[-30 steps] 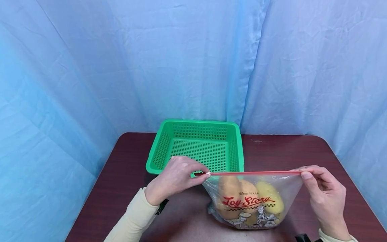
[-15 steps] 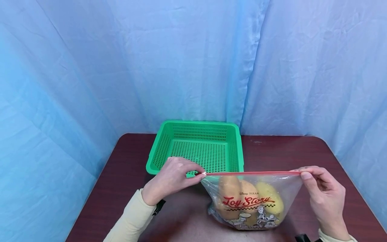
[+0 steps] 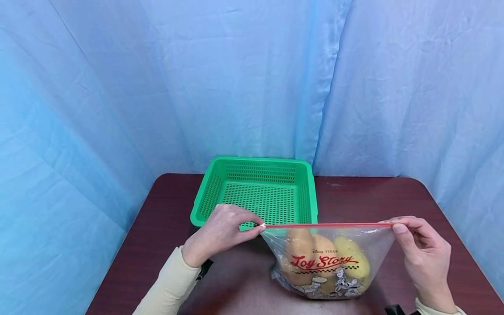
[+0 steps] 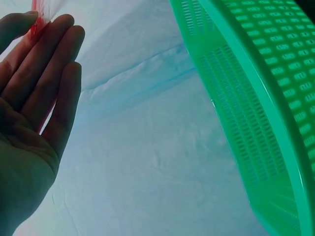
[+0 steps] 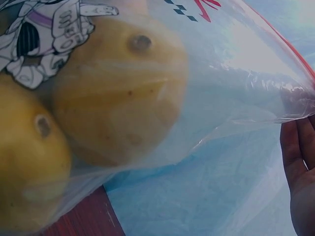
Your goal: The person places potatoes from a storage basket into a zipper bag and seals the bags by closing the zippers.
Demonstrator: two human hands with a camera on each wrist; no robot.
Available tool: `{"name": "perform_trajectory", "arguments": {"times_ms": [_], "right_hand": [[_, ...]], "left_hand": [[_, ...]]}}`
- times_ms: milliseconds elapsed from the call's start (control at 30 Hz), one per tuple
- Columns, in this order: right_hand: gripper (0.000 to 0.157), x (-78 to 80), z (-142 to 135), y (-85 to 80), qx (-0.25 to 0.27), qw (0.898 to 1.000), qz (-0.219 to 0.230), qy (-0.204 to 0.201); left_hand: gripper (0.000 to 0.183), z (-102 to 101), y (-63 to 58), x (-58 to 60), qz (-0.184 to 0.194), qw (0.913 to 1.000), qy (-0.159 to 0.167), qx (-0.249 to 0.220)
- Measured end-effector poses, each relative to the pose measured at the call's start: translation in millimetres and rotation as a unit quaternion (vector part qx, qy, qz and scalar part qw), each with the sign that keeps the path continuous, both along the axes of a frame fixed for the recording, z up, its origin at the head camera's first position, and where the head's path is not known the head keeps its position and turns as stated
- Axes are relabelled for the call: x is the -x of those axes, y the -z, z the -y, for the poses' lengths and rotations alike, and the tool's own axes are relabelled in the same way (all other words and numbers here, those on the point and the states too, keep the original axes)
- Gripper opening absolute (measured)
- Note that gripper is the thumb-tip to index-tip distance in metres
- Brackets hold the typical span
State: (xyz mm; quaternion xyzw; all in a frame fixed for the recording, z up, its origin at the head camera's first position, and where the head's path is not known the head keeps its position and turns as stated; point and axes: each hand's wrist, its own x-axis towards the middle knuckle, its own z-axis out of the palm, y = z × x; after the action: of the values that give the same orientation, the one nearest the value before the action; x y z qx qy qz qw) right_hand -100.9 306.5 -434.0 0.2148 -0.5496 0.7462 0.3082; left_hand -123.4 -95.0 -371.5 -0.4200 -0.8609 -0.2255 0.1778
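A clear zip bag (image 3: 330, 262) with a red zip strip (image 3: 334, 225) and printed cartoon figures stands at the front right of the table in the head view. Inside are several rounded yellow and tan fruits (image 5: 123, 93) with dark or pale end spots. My left hand (image 3: 220, 229) pinches the strip's left end, where a small white piece shows at the fingertips. In the left wrist view, thumb and index finger meet on the strip while the other fingers of that hand (image 4: 44, 98) stay extended. My right hand (image 3: 427, 251) pinches the bag's right top corner, drawing the strip taut.
Behind the bag, a green perforated basket (image 3: 313, 197) sits near the far table edge, partly covered by my left hand. The dark red-brown table (image 3: 366, 192) has rounded far corners. Light blue curtains (image 3: 236, 78) hang behind and at both sides.
My left hand has slid a little to the left along the red strip, up to its end, and the white piece has moved with it. My right hand has stayed at its corner.
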Motion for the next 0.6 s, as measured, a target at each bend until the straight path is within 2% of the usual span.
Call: {"name": "perform_trajectory", "arguments": {"times_ms": [233, 300, 367, 400, 467, 533, 600], "right_hand": [[0.007, -1.0, -1, 2.0, 0.004, 1.0, 0.007, 0.006], [0.007, -1.0, -1, 3.3, 0.016, 1.0, 0.017, -0.001], [0.01, -1.2, 0, 5.9, 0.031, 0.999, 0.026, -0.018], [0.012, -1.2, 0, 8.0, 0.045, 0.998, 0.028, -0.038], [0.018, -1.7, 1, 13.6, 0.061, 0.994, 0.037, -0.086], [0.026, -2.8, 0, 20.2, 0.04, 0.989, 0.059, -0.127], [0.036, -4.5, -1, 27.2, -0.002, 0.983, 0.094, -0.158]], "left_hand": [[0.004, -2, 4.9, 0.7, -0.003, 0.9999, -0.005, -0.015], [0.004, -4, 9.9, 1.0, 0.016, 0.9989, -0.003, -0.043], [0.005, -6, 17.9, 0.6, 0.056, 0.9948, 0.0, -0.085], [0.006, -8, 22.3, -0.2, 0.088, 0.9901, 0.002, -0.11], [0.008, -11, 32.6, -1.7, 0.163, 0.9726, 0.008, -0.165], [0.009, -14, 42.1, -4.6, 0.23, 0.9492, 0.011, -0.214], [0.008, -17, 50.0, -8.4, 0.293, 0.9198, 0.015, -0.261]]}}
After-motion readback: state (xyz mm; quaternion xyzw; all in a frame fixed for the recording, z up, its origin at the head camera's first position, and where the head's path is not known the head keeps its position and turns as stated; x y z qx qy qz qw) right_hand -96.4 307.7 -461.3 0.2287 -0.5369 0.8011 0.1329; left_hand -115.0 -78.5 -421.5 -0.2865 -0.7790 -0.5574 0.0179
